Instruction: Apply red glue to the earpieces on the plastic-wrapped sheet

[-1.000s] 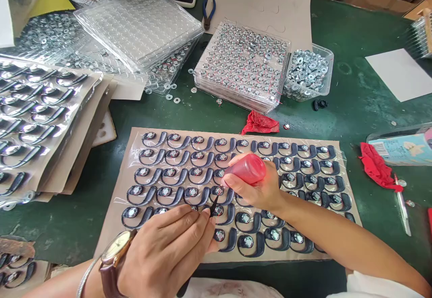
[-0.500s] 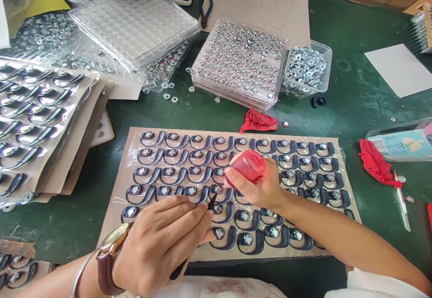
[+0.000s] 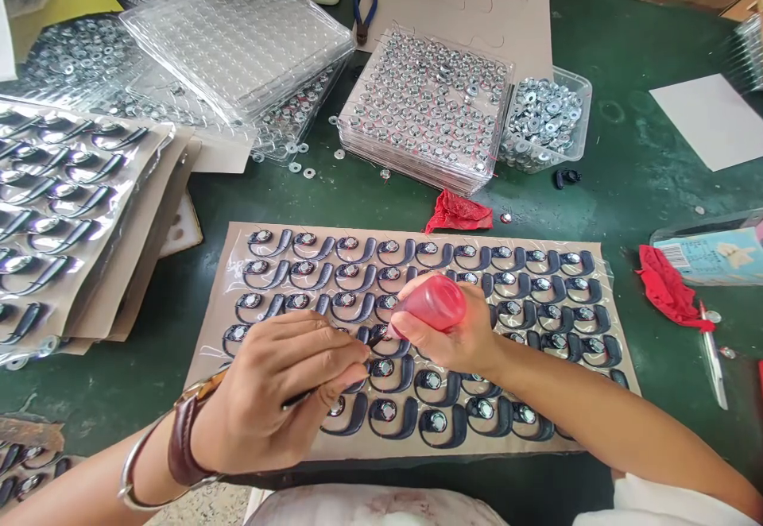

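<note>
My left hand point(image 3: 283, 391) is closed around black tweezers point(image 3: 377, 340), whose tip meets a hook-shaped piece near the middle of the sheet. From the right, my right hand point(image 3: 470, 335) grips a red translucent squeeze bottle point(image 3: 438, 303), tilted with its nozzle close to the tweezers' tip. Under both hands lies a brown cardboard sheet point(image 3: 208, 311) covered in clear plastic. Rows of black hook-shaped pieces point(image 3: 393, 423), each with a round silver part and thin wires, sit on it. My hands hide several pieces and the exact contact at the nozzle.
Beyond the sheet are stacked clear trays of round silver parts point(image 3: 351, 141), a plastic tub of metal washers point(image 3: 585, 113) and a red cloth point(image 3: 456, 212). Pliers point(image 3: 363, 21) lie farther back. More loaded sheets point(image 3: 149, 192) stand at left; another red cloth point(image 3: 664, 284) lies right.
My left hand has turned and shifted slightly, bringing the tweezers to a flatter angle. The bottle has moved a little down and left, its nozzle nearer the tweezers' tip.
</note>
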Tool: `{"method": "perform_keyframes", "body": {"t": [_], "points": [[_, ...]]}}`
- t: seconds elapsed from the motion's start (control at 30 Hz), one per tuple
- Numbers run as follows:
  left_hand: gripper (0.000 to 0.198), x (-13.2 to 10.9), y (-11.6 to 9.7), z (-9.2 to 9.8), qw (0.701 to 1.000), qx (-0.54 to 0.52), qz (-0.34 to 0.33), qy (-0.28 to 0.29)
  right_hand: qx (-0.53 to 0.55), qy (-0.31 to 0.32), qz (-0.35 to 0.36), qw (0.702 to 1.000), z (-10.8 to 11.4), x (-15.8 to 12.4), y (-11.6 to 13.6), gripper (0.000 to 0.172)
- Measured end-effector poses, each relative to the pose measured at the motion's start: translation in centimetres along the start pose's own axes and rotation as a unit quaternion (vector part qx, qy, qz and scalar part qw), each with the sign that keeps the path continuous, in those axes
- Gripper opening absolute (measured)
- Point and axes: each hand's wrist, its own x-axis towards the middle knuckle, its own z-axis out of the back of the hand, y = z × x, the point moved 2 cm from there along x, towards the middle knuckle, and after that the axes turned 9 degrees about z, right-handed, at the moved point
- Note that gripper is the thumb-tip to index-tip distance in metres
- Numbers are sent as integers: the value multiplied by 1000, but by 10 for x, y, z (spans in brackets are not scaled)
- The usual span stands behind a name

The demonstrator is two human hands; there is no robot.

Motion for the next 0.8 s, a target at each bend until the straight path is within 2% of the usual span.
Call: {"method": "perform_keyframes", "body": {"t": [0.13, 0.27, 0.33, 0.43, 0.53, 0.67, 0.8], "points": [[19, 5, 7, 2, 998, -49, 43, 14, -13, -34, 94, 995, 0, 2, 2, 13], [20, 5, 13, 3, 996, -69, 60, 17, -15, -20, 135, 990, -1, 4, 5, 24], [20, 4, 14, 4, 996, -74, 58, 12, -12, 11, 89, 996, 0, 5, 8, 27], [19, 3, 13, 3, 996, -70, 51, 16, 14, 71, -54, 996, 5, 9, 13, 30], [17, 1, 7, 2, 999, -45, 28, 7, 68, 77, -136, 985, 16, 15, 17, 28], [15, -2, 1, 2, 1000, 3, -15, -4, 84, 27, -132, 987, 27, 23, 8, 26], [18, -2, 0, -3, 991, 82, -108, 8, 75, -45, -93, 992, 22, 23, -10, 22]]}}
